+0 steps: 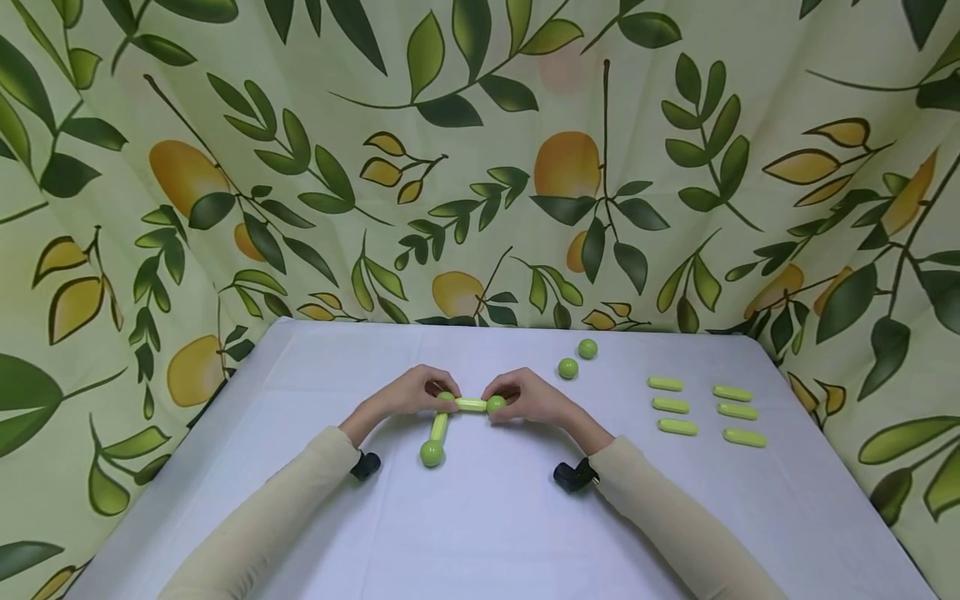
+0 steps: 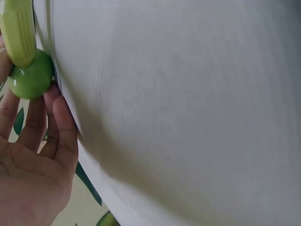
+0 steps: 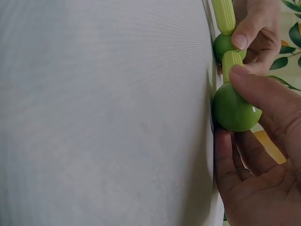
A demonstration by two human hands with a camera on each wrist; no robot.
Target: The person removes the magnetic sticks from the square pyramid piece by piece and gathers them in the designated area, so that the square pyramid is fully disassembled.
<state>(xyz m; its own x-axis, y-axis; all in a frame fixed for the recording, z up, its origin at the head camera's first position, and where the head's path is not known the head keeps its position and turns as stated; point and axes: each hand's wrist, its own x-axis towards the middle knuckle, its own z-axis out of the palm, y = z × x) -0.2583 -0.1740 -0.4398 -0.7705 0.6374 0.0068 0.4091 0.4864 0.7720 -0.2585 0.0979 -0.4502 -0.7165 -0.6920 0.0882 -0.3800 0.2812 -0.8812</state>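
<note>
Two light-green ridged rods and three green balls are joined in an L shape on the table. My left hand (image 1: 414, 392) pinches the corner ball (image 1: 445, 397), which the left wrist view shows between thumb and fingers. From that corner, one rod (image 1: 471, 405) runs right to an end ball (image 1: 497, 405). My right hand (image 1: 534, 397) grips this end ball, with the thumb over the place where rod and ball meet in the right wrist view. The other rod (image 1: 438, 428) points toward me and ends in a ball (image 1: 431, 453) that no hand touches.
Two loose green balls, one nearer (image 1: 567, 368) and one farther (image 1: 587, 348), lie behind my right hand. Several loose rods (image 1: 671, 405) lie in two columns at the right of the white-covered table (image 1: 480, 533). A leaf-patterned curtain (image 1: 480, 208) surrounds the table's back and sides.
</note>
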